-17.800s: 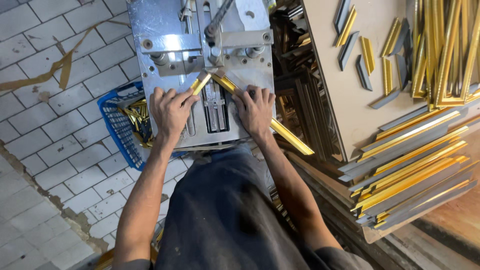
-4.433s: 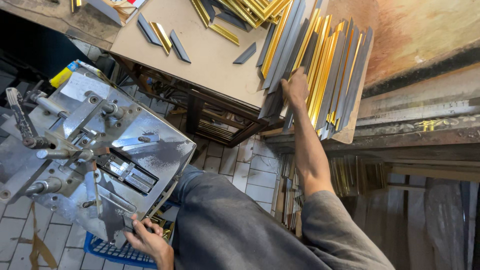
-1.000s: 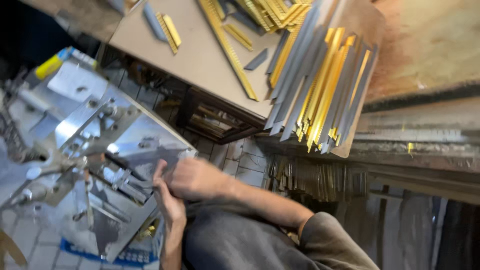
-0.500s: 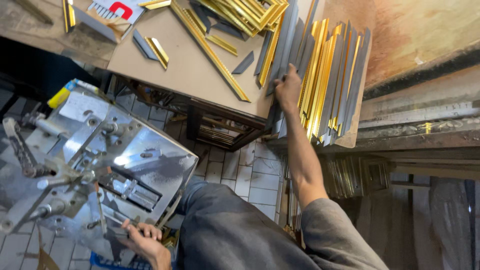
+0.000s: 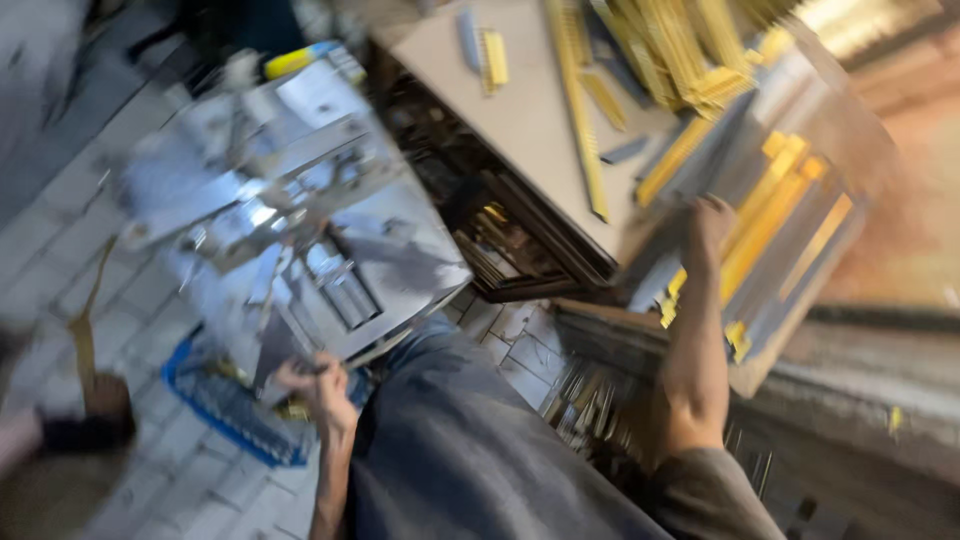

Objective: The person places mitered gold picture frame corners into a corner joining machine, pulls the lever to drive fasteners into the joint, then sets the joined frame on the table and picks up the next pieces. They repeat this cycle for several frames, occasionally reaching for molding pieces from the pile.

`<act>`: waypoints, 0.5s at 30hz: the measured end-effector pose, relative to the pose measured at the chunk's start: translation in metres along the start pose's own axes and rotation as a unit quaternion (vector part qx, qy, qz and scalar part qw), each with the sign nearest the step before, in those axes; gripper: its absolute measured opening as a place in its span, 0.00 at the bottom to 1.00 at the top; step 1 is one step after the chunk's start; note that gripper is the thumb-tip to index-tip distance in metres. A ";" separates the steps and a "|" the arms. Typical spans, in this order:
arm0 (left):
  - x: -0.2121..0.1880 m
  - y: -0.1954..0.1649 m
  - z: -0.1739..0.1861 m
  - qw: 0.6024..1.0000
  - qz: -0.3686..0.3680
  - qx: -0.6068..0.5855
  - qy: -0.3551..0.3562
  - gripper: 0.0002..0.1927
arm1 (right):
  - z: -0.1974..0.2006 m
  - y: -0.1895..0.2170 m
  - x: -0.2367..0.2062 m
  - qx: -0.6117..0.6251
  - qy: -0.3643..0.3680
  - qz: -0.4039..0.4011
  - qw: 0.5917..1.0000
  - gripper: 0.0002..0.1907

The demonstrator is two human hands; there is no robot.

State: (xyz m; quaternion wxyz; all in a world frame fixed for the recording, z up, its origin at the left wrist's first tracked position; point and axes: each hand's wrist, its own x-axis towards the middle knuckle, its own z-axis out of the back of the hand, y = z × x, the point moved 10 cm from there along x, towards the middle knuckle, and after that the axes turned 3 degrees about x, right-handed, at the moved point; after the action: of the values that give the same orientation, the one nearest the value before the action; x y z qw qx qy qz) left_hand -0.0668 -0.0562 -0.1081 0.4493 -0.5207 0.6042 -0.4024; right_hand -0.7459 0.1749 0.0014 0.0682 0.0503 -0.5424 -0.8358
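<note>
Blur smears everything. Metal machine (image 5: pixel 300 230) fills the left, its near edge over the blue basket (image 5: pixel 225 410) on the tiled floor. Board (image 5: pixel 530 120) to the right carries gold strips (image 5: pixel 770 220). Right hand (image 5: pixel 712 225) lies on the strips; left hand (image 5: pixel 315 385) touches the machine's edge. Finger spread unreadable on both.

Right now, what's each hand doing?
Left hand: at the edge of the shiny metal machine; grip cannot be told.
Right hand: on the gold and grey strips; grip blurred.
</note>
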 end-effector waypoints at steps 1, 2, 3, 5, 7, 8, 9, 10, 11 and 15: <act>-0.001 -0.016 -0.001 0.993 -0.074 0.079 0.037 0.17 | 0.007 0.009 -0.007 -0.014 -0.006 0.054 0.998 0.14; -0.002 -0.030 -0.006 0.974 -0.137 0.165 0.076 0.15 | 0.026 0.023 -0.021 0.018 -0.093 0.140 0.986 0.13; -0.001 -0.036 -0.002 0.951 -0.134 0.266 0.079 0.14 | 0.022 0.035 -0.042 0.152 -0.033 0.222 0.963 0.21; 0.009 -0.045 0.005 0.915 -0.105 0.378 0.091 0.15 | 0.012 0.054 -0.091 0.158 0.045 0.315 0.935 0.26; 0.026 -0.068 0.000 0.877 -0.149 0.447 0.095 0.15 | -0.008 0.061 -0.137 0.074 0.119 0.298 0.944 0.15; 0.033 -0.085 -0.008 0.837 -0.219 0.493 0.095 0.15 | -0.031 0.067 -0.164 0.005 0.189 0.310 0.932 0.17; 0.043 -0.093 -0.014 0.816 -0.247 0.516 0.085 0.13 | -0.054 0.071 -0.190 -0.064 0.254 0.320 0.911 0.19; 0.050 -0.100 -0.020 0.793 -0.277 0.538 0.077 0.12 | -0.075 0.073 -0.221 -0.286 0.229 0.387 0.846 0.18; 0.051 -0.106 -0.026 0.769 -0.305 0.558 0.070 0.10 | -0.103 0.085 -0.265 -0.257 0.318 0.494 0.768 0.13; 0.057 -0.104 -0.039 0.659 -0.338 0.672 0.025 0.14 | -0.159 0.072 -0.324 -0.390 0.443 0.426 0.685 0.27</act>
State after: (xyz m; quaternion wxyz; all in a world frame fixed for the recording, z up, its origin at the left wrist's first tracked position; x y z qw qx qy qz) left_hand -0.0799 -0.1258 -0.0055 0.4951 -0.2349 -0.0372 -0.8356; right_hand -0.3969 0.0578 0.0061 0.6630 0.1470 -0.0369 -0.7331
